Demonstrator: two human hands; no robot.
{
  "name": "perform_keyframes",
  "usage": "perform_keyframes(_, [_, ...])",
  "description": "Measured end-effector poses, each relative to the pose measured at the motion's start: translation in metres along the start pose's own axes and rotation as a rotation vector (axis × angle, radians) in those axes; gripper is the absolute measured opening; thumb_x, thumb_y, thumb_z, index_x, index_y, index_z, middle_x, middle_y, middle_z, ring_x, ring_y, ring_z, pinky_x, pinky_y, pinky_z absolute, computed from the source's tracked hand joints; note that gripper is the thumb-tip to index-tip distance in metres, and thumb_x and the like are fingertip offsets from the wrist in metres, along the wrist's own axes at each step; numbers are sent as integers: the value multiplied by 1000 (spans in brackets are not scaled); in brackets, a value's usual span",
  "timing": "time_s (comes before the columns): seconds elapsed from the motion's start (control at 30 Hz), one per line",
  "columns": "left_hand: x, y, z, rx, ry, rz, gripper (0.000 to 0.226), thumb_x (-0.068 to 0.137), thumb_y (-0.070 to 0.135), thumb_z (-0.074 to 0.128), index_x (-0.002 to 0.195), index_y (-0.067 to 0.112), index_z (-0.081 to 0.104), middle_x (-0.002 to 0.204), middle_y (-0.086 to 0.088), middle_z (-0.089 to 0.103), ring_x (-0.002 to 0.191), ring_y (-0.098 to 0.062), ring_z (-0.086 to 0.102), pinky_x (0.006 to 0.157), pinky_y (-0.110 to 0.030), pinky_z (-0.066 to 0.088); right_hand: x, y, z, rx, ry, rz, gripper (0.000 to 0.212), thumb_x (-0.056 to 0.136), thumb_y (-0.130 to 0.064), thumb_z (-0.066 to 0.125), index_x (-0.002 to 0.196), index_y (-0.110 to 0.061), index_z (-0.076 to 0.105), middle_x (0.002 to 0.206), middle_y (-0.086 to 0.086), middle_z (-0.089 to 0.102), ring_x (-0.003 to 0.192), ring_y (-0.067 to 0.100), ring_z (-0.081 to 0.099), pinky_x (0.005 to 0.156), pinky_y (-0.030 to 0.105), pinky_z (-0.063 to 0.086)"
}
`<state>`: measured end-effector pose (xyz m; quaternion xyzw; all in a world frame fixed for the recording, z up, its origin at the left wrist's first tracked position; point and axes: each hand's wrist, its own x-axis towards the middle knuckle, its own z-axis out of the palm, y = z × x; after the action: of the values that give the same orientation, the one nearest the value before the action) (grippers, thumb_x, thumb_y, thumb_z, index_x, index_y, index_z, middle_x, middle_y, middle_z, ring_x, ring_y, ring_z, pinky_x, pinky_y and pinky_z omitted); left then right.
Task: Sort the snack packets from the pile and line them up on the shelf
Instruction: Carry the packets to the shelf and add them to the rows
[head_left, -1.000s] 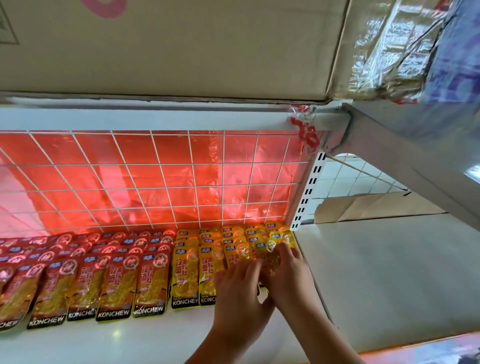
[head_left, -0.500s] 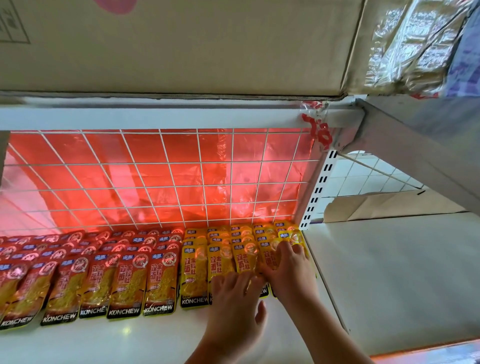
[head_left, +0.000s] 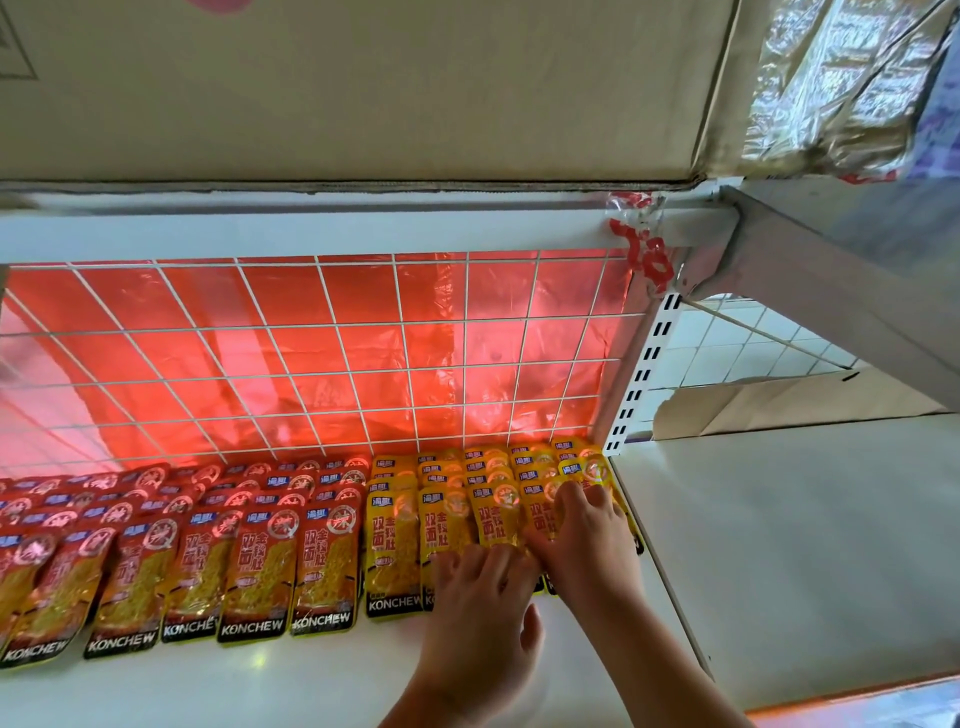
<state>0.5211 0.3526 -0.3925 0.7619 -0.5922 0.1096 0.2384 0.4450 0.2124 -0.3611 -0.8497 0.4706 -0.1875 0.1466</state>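
Overlapping rows of snack packets lie on the white shelf. Red packets fill the left and middle, yellow packets fill the right end up to the shelf's upright. My left hand lies flat with straight fingers on the front yellow packets. My right hand presses with spread fingers on the yellow packets at the far right. The packets under both hands are partly hidden.
A white wire grid with red film backs the shelf. A cardboard box sits on the shelf above. A slotted white upright divides off the neighbouring white shelf, with torn cardboard at its back.
Both hands have stayed on the yellow packets at the right end, shifting slightly; my right hand's fingers have spread flatter. The camera has turned a little left and down.
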Motion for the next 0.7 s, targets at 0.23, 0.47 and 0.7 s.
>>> perform_keyframes(0.23, [1,0,-2,-17,-2,4,47,68,38,82,108,32,58,106,13,59,101,-13,50,86,-37,48,1,5,-6,65,18,5,40,79,-55,74,101,-25,60,101,4,61,92,30,59,71,37,48])
perform_keyframes(0.47, [0,-2,2,-28,-24,-11,43,73,38,75,112,34,56,108,14,58,101,-13,52,85,-39,48,15,39,-22,12,24,93,36,85,-34,74,117,-18,65,108,12,61,98,36,54,79,39,47])
perform_keyframes(0.7, [0,-2,2,-23,-18,-7,37,75,36,70,110,33,57,107,13,56,99,-13,52,85,-39,46,19,43,-16,-7,-58,139,30,93,-38,63,116,-19,58,112,13,57,100,38,54,80,40,47])
